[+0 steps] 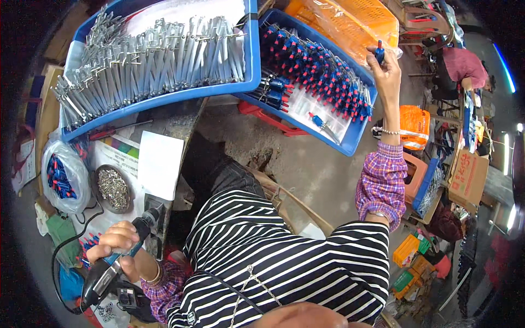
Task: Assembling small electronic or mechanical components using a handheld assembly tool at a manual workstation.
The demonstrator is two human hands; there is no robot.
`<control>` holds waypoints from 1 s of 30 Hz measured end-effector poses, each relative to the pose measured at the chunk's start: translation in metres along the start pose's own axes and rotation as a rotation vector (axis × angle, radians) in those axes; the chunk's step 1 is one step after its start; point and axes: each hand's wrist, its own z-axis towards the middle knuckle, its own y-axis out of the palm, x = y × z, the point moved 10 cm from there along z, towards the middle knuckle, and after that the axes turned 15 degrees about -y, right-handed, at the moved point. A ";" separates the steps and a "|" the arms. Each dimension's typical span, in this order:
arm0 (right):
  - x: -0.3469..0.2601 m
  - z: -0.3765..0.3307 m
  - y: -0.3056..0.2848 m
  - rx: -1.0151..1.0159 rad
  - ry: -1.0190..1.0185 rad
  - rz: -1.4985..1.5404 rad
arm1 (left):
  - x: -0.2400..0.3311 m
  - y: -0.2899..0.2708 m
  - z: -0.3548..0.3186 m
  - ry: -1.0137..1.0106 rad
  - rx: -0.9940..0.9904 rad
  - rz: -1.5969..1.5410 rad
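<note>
My left hand (116,240) is wrapped round a corded blue-and-black power tool (98,284), whose black head points up beside a white sheet of paper (159,164). Stretched out to the upper right, my right hand (387,74) pinches a small blue-handled piece (379,53) upright between thumb and fingers. It is above the edge of a blue tray (350,143) filled with rows of similar blue-handled pieces with red parts (322,71). Farther left, another blue tray (219,90) carries dense rows of long flat metal pieces (164,60).
A bag of blue-and-red parts (61,177) and a bowl of small metal fasteners (114,188) stand on the left bench. An orange crate (366,22) lies beyond the right tray. A person (464,65) sits at the far right, near a cardboard box (468,179).
</note>
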 end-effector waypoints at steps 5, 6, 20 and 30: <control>0.009 -0.006 0.000 0.034 -0.104 0.172 | -0.008 -0.004 -0.002 -0.036 0.007 -0.037; 0.021 -0.013 0.004 -0.010 0.000 0.183 | -0.009 -0.004 -0.002 -0.043 0.031 -0.023; 0.061 -0.076 0.056 -0.186 0.169 0.376 | -0.017 -0.008 -0.001 -0.069 0.030 -0.044; 0.060 -0.086 0.055 -0.165 0.240 0.323 | -0.023 -0.012 -0.001 -0.085 0.030 -0.079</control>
